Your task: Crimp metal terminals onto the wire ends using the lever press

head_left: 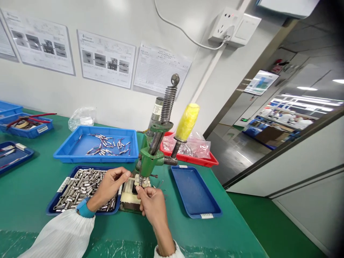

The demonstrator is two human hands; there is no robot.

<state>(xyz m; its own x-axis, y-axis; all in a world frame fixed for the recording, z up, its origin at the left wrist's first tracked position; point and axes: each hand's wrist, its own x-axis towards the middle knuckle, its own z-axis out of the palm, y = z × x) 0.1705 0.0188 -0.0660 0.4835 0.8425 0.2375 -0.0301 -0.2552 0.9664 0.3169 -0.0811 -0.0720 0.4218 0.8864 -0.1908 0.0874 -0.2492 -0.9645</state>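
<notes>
A green hand press [152, 159] with a coiled spring and a yellow-wrapped lever handle [187, 122] stands on the bench before me. My right hand [154, 204] is at its pale fixture block [129, 196], thumb and finger pinched on something too small to name, just under the ram. Just left of the ram, my left hand [114, 182] has its thumb and fingertips drawn together. Whatever it may hold is hidden. Below my left wrist lies a dark blue tray [49, 208] heaped with shiny metal sleeves [83, 188].
Behind, a blue tray [60, 152] holds small wired parts [102, 145]. To the right are a blue tray [196, 191] and a red tray [212, 160] with plastic bags. Pliers [34, 117] rest in a bin at far left. A power socket [225, 27] is on the wall.
</notes>
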